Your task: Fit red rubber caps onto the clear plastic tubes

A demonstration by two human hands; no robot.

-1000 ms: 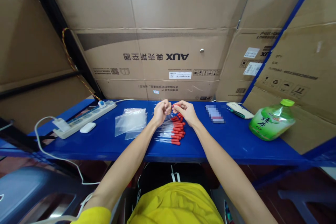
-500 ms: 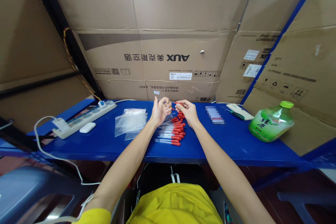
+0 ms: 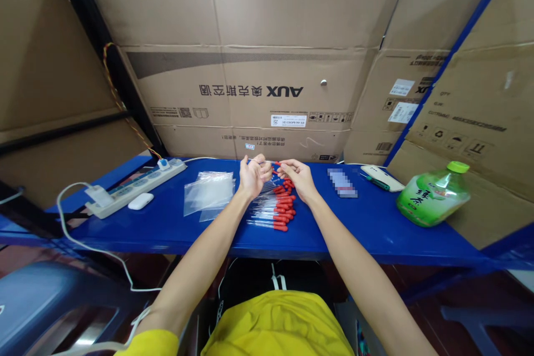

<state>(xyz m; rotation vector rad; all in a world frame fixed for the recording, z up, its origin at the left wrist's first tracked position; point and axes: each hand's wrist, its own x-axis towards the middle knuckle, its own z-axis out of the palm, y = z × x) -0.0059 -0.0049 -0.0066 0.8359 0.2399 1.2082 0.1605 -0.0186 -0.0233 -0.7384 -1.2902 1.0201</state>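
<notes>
A glass dropper with a red rubber bulb (image 3: 277,163) is held level between my two hands, above the back of the pile. My right hand (image 3: 301,179) pinches its red bulb end. On the left, my left hand (image 3: 252,179) has its fingers curled around the thin clear tube, which partly hides behind them. Below and between the hands lies a pile of similar droppers (image 3: 280,217), tubes to the left and red bulbs to the right. Left of my left forearm, several clear plastic bags (image 3: 211,192) lie stacked flat.
On the blue table (image 3: 350,233) are a power strip (image 3: 137,188), a white earbud case (image 3: 141,201), a blurred-out card (image 3: 342,183), a white phone (image 3: 384,178) with a green screwdriver (image 3: 374,181), and a green drink bottle (image 3: 434,197). Cardboard (image 3: 250,22) walls the back.
My left thumb has come down and my left fingers have loosened slightly along the tube. My right hand stays at the red bulb. The view has shifted very slightly.
</notes>
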